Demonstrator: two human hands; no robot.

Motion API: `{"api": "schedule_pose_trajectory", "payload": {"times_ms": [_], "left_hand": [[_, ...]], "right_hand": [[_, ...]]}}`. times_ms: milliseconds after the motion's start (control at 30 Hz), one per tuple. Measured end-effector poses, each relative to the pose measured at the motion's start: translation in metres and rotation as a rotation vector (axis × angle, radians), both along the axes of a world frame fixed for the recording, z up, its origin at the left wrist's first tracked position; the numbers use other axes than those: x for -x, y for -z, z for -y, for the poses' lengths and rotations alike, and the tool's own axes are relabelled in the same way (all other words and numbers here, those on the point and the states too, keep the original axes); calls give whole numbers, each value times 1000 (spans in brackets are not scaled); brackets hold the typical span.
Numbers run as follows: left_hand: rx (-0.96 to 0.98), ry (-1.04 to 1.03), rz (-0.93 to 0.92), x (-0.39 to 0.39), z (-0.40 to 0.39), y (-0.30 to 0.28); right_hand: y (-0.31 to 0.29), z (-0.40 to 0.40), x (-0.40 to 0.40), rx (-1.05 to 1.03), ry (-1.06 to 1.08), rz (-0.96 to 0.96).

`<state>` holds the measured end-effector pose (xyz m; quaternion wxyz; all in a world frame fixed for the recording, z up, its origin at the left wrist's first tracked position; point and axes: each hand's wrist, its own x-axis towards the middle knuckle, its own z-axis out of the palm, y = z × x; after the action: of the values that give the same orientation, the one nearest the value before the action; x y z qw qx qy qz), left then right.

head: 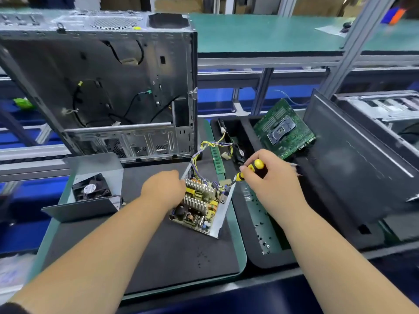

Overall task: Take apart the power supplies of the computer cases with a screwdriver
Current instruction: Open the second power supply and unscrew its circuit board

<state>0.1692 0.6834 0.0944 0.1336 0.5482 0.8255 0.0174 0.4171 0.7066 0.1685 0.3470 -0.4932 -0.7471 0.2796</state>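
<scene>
An opened power supply (201, 205) lies on the black mat (158, 257), its circuit board with heat sinks and yellow parts exposed, a wire bundle (204, 150) rising from its far end. My left hand (163, 189) grips its left wall. My right hand (269, 177) holds a yellow and black screwdriver (249, 169), the tip down at the board's far right corner. The removed cover with its fan (90, 189) lies to the left. An empty computer case (102, 87) stands behind.
Right of the mat, a black foam tray (260, 259) holds a green motherboard (285, 130), memory sticks (217, 162) and loose screws (260, 232). A dark case side panel (353, 166) leans at the right. Metal frame rails and blue bins sit behind.
</scene>
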Motion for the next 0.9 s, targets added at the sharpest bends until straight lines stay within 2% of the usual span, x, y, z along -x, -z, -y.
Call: {"api": "schedule_pose_trajectory", "payload": {"times_ms": [133, 200, 267, 333, 400, 467, 700, 900], "left_hand": [[-24, -47, 13, -9, -2, -6], [-121, -37, -15, -13, -2, -12], [-304, 66, -24, -15, -7, -18], [-383, 239, 76, -17, -17, -22], [-332, 396, 213, -22, -27, -21], [-260, 514, 261, -25, -37, -15], [-114, 723, 230, -37, -67, 4], [3, 795, 191, -39, -82, 11]], "right_hand": [[0, -7, 2, -5, -49, 106], [2, -7, 4, -1, -63, 164], [6, -8, 7, 0, -60, 225], [11, -8, 12, 2, -39, 270], [19, -7, 17, 16, -11, 285], [24, -7, 21, 31, 18, 288], [33, -11, 34, 62, 107, 308], [36, -16, 40, 49, 111, 354]]}}
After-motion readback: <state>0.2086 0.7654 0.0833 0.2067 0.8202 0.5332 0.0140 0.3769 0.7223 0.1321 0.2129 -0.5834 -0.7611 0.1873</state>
